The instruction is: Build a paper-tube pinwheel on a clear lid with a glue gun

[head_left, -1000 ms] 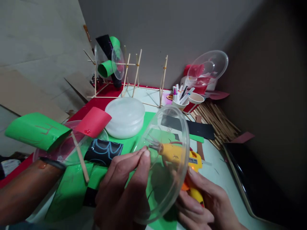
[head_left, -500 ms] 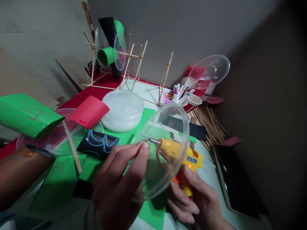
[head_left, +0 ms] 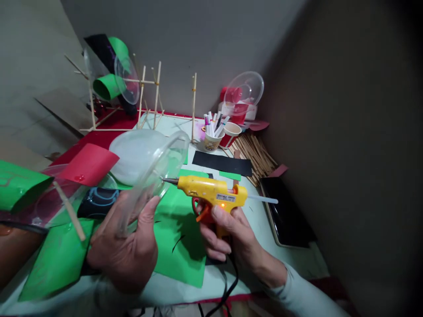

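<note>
My left hand (head_left: 127, 246) pinches the rim of a clear plastic lid (head_left: 173, 152), which is tilted nearly on edge. In my right hand (head_left: 228, 233) is a yellow hot glue gun (head_left: 208, 189), its orange light lit and a glue stick poking out of the back. The metal nozzle points left at the lid; I cannot tell whether it touches the plastic. Left of my left hand lie a black paper tube with blue curves (head_left: 94, 202), a red paper tube (head_left: 90, 164) and a green paper tube (head_left: 20, 185). A wooden stick (head_left: 69, 211) leans among them.
White plastic containers (head_left: 132, 154) stand behind the lid. Farther back is a stick frame (head_left: 157, 97) with a cup of markers (head_left: 213, 136) beside it. Wooden sticks (head_left: 254, 154) and a black tablet-like slab (head_left: 287, 215) lie right. Green sheets (head_left: 185, 259) cover the middle. Another person's arm (head_left: 13, 246) reaches in at left.
The lid has turned more edge-on and moved left with my left hand. The glue gun has shifted slightly left, its nozzle now at the lid's other face. The view has swung right.
</note>
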### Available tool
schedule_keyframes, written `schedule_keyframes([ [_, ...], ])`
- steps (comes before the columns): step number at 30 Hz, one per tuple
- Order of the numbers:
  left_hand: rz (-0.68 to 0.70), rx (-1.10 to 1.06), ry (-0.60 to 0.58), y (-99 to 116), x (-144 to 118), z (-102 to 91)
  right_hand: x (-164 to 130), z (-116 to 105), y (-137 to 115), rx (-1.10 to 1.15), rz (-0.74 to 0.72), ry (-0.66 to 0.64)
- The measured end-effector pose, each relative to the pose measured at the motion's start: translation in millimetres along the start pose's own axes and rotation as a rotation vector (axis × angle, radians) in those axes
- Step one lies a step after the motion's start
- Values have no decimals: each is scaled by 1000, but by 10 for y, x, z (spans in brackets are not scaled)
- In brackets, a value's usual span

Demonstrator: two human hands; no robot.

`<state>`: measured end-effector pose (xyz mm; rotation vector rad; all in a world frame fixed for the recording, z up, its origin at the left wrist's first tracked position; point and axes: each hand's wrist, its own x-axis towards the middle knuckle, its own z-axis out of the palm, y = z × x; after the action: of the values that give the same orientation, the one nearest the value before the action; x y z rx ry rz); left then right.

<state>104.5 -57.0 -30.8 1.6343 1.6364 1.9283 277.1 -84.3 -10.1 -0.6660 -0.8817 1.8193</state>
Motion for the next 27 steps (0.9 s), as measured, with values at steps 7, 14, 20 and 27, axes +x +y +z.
schedule_keyframes([
  [7, 25, -166, 31, 66, 92, 91, -44, -23, -70, -37, -125, -82],
  [14, 65, -249, 35, 390, 279, 129, -82, -121, -224, -244, -216, -157],
  [20, 98, -488, 102, 672, 491, 221, -217, 104, -536, -576, -345, -68],
  [27, -59, -775, 74, 914, 841, 376, -152, 428, -904, -848, -447, 44],
])
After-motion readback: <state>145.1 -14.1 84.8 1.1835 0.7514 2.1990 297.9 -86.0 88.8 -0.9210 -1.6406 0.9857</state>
